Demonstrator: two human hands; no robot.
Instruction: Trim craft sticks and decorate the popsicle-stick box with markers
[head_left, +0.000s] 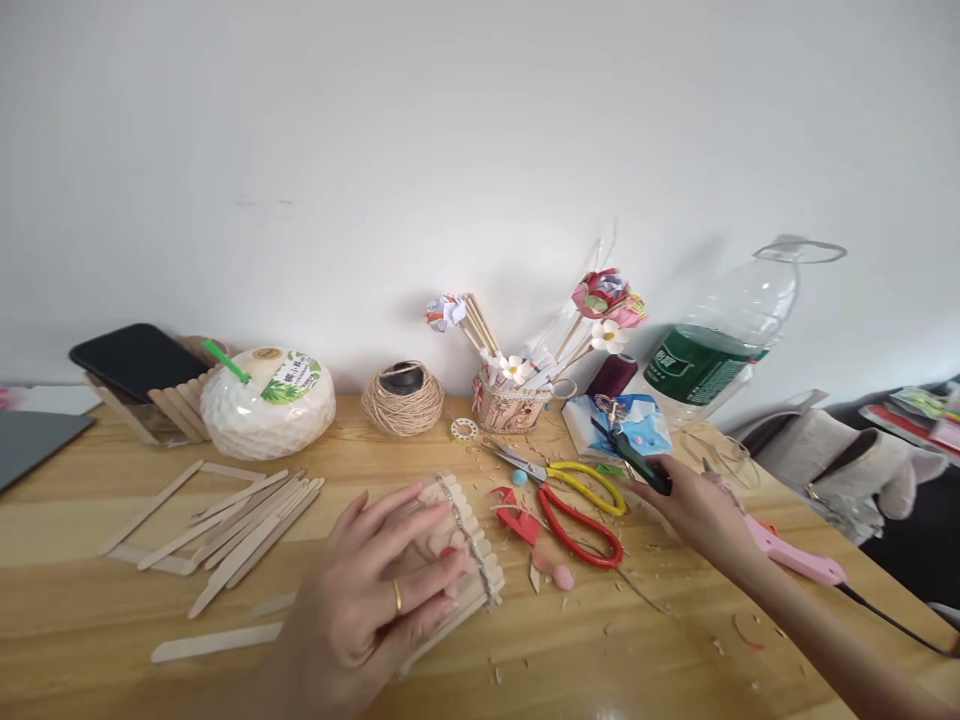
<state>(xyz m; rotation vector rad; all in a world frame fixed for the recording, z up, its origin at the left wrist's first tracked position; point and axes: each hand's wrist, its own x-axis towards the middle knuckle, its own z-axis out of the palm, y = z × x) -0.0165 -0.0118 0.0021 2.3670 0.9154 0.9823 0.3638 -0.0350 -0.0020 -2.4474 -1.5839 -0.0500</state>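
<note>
My left hand, a gold ring on one finger, rests with fingers stretched over a panel of craft sticks. A silvery trim crosses the panel near its right end. A small red spot shows by the fingertips; what it is I cannot make out. Farther right, my right hand has its fingers closed at the end of a slim dark-handled tool, whose exact kind is unclear. That tool points toward a blue-and-white packet. Between my hands lie scissors with red and yellow handles.
Loose craft sticks lie at left, near a white coconut with a green straw. Behind stand a ball of twine, a flower holder and a plastic bottle. A pink corded glue gun lies beyond my right wrist.
</note>
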